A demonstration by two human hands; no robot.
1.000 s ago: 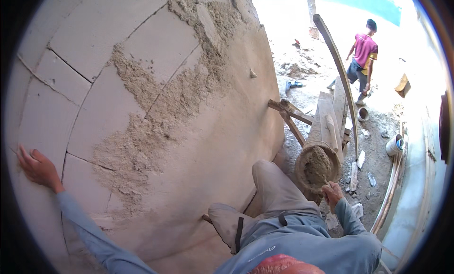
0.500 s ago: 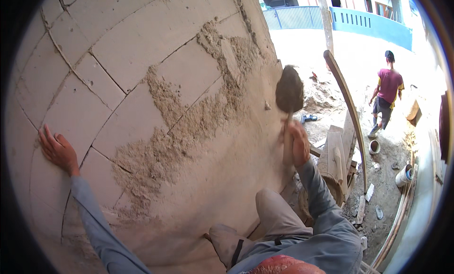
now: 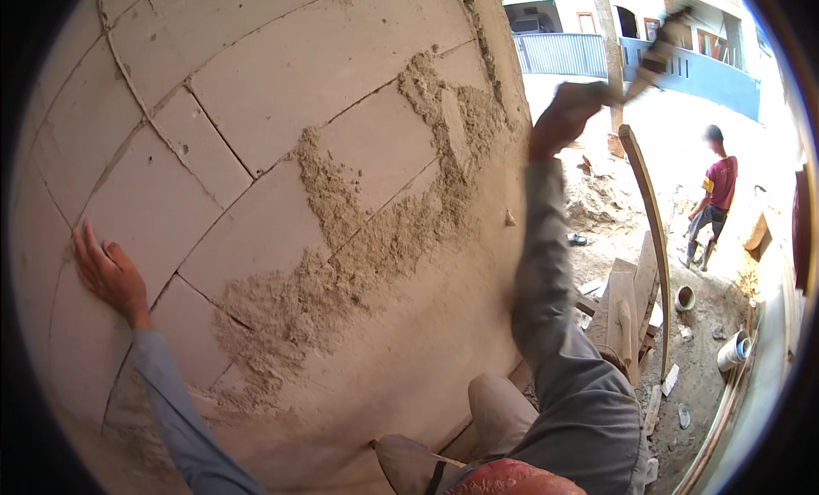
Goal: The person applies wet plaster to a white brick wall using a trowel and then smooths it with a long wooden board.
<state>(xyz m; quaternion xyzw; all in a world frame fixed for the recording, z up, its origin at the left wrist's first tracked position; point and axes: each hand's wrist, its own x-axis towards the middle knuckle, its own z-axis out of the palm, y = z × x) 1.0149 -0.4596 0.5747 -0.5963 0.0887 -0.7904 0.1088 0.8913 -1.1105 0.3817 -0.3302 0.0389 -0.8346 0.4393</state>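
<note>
My left hand [image 3: 111,273] lies flat against the block wall [image 3: 247,55], fingers spread, near a joint between pale blocks. Raised at the wall's right edge, my right hand [image 3: 565,119] is closed round the handle of a trowel [image 3: 655,58]. The trowel points up and to the right, away from the wall, and its blade is smeared by motion. I cannot tell whether mortar is on it. Rough mortar [image 3: 341,277] covers part of the wall in a ragged band between my two hands, with a smoother coated area below it.
At the right, a curved wooden strip [image 3: 650,230] and boards [image 3: 621,316] stand beside me. A bucket [image 3: 732,350] and an open round container [image 3: 684,298] sit on rubble-strewn ground. A person [image 3: 715,192] in a maroon shirt stands farther off, before a railing [image 3: 560,54].
My right hand has swung up and right with the trowel, which has tipped away from the wall. My left hand stays on the wall. The person has turned and shifted slightly.
</note>
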